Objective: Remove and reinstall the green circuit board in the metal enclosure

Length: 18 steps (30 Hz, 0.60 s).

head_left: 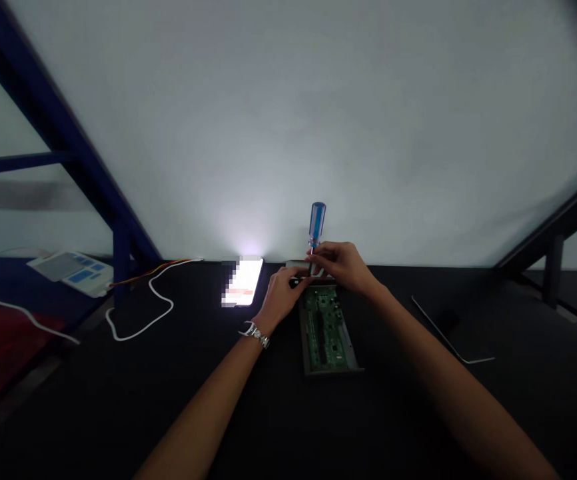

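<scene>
A screwdriver (317,223) with a clear and blue handle stands nearly upright, handle at the top. The fingers of my right hand (342,263) are pinched around its thin shaft, below the handle. My left hand (283,292) is closed beside the shaft's lower end, thumb and fingers together; what they grip is hidden. Both hands are at the far end of a green circuit board (326,327), which lies in a shallow metal frame (349,347) on the black table. The screwdriver's tip is hidden by my fingers.
Left of my hands lies a lit phone (243,282). A white cable (156,323) curls on the table further left, near a grey-and-blue device (76,272). A bent thin metal rod (441,331) lies right of my right forearm. A pale wall (288,133) rises behind.
</scene>
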{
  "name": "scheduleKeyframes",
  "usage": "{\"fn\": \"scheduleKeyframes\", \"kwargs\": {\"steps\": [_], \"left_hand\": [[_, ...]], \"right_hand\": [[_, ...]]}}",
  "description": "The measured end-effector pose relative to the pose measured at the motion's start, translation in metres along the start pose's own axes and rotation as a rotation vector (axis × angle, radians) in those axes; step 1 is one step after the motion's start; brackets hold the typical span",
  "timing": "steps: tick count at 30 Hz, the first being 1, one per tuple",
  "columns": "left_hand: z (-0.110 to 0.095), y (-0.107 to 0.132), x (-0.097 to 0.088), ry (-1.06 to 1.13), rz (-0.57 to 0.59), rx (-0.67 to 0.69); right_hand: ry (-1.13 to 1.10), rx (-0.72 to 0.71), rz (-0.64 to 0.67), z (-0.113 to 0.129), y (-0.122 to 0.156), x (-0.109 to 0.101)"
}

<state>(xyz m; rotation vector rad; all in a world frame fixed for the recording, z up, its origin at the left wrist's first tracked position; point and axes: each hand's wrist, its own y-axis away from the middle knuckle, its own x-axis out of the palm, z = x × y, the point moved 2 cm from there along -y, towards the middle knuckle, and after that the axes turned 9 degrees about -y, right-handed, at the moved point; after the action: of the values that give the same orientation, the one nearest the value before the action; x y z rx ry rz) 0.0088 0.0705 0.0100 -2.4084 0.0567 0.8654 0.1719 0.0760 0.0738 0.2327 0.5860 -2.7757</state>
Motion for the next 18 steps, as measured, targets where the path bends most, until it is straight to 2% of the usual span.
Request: {"fn": "scheduleKeyframes", "kwargs": {"steps": [6,11,16,18], "left_hand": [[-0.002,0.000,0.003,-0.006,-0.112,-0.064],[-0.003,-0.001,0.005,-0.053,-0.114,-0.070],[-0.003,-0.003,0.003,-0.054,-0.049,-0.031],[-0.003,-0.003,0.002,-0.055,-0.023,-0.014]], "right_hand": [[0.126,-0.048,-0.161,-0.004,0.000,0.008],[0.150,-0.068,-0.238,-0.008,0.001,0.011],[0.053,-0.026,-0.046,-0.004,0.003,0.008],[0.037,-0.034,-0.017,-0.003,0.004,0.005]]}}
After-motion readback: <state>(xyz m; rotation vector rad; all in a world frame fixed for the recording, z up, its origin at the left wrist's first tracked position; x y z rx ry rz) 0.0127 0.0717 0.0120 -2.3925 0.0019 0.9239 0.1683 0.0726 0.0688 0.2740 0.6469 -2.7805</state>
